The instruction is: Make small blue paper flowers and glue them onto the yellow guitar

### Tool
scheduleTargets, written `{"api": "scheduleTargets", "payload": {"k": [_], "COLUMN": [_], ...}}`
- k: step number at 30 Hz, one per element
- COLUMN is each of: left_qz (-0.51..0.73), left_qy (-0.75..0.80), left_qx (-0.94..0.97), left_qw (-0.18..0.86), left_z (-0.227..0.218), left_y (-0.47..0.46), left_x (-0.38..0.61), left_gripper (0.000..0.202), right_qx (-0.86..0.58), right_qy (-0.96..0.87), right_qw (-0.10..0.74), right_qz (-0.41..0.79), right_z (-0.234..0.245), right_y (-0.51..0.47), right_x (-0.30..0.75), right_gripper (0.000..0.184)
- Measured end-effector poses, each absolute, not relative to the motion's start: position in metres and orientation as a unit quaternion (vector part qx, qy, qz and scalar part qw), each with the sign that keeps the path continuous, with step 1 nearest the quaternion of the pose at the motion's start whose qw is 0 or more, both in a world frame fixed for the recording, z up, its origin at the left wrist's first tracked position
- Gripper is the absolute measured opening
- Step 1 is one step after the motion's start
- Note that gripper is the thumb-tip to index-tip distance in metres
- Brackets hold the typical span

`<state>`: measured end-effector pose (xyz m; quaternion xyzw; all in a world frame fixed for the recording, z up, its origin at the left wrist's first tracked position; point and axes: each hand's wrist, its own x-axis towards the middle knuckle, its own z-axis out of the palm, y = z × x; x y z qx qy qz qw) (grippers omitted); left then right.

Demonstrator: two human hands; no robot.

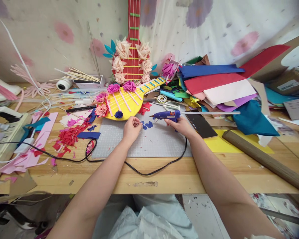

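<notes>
My right hand (180, 126) grips a blue glue gun (166, 115) above a gray cutting mat (114, 142) on a wooden surface (164, 184).
The nozzle points left; a long white glue stick (211, 113) juts from the back. My left hand (132, 128) is curled narrow beside small blue petals (149, 124) lying on the mat near the nozzle; from my remote view I cannot tell whether its fingertips pinch one. Just beyond that hand, a yellow lute-shaped craft (121, 103) trimmed with paper flowers (129, 86) sits at a slant.
</notes>
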<state>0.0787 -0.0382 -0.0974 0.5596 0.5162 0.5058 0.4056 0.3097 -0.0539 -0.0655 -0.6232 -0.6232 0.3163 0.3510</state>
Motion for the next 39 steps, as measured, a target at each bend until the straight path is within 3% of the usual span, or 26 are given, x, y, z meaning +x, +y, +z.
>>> {"api": "scheduleTargets", "payload": {"k": [5, 12, 15, 22, 29, 33, 39], "left_qz": [0.529, 0.599, 0.641, 0.691, 0.488, 0.435, 0.448], "left_qy": [0.501, 0.505, 0.513, 0.531, 0.657, 0.687, 0.69], "left_qx": [0.563, 0.585, 0.537, 0.407, 0.372, 0.374, 0.356], "left_qw": [0.391, 0.21, 0.192, 0.275, 0.437, 0.447, 0.442], "left_z": [-0.092, -0.058, -0.044, -0.02, -0.021, -0.028, -0.036], "left_y": [-0.044, -0.057, -0.05, -0.032, -0.043, -0.047, -0.046], "left_x": [0.078, 0.065, 0.051, -0.002, -0.041, -0.035, -0.019], "left_gripper": [0.014, 0.009, 0.01, 0.011, 0.017, 0.022, 0.025], "right_qx": [-0.706, -0.733, -0.737, -0.729, -0.728, -0.728, -0.723], "right_qy": [-0.564, -0.576, -0.577, -0.601, -0.596, -0.596, -0.597], "right_qw": [0.38, 0.344, 0.344, 0.322, 0.335, 0.335, 0.344], "right_qz": [0.197, 0.113, 0.074, 0.052, 0.058, 0.056, 0.058], "right_z": [-0.074, -0.076, -0.071, -0.073, -0.086, -0.087, -0.086], "right_y": [-0.038, -0.032, -0.04, -0.051, -0.046, -0.046, -0.046], "right_x": [0.31, 0.308, 0.311, 0.319, 0.319, 0.321, 0.32], "right_gripper": [0.054, 0.061, 0.068, 0.072, 0.069, 0.066, 0.066]}}
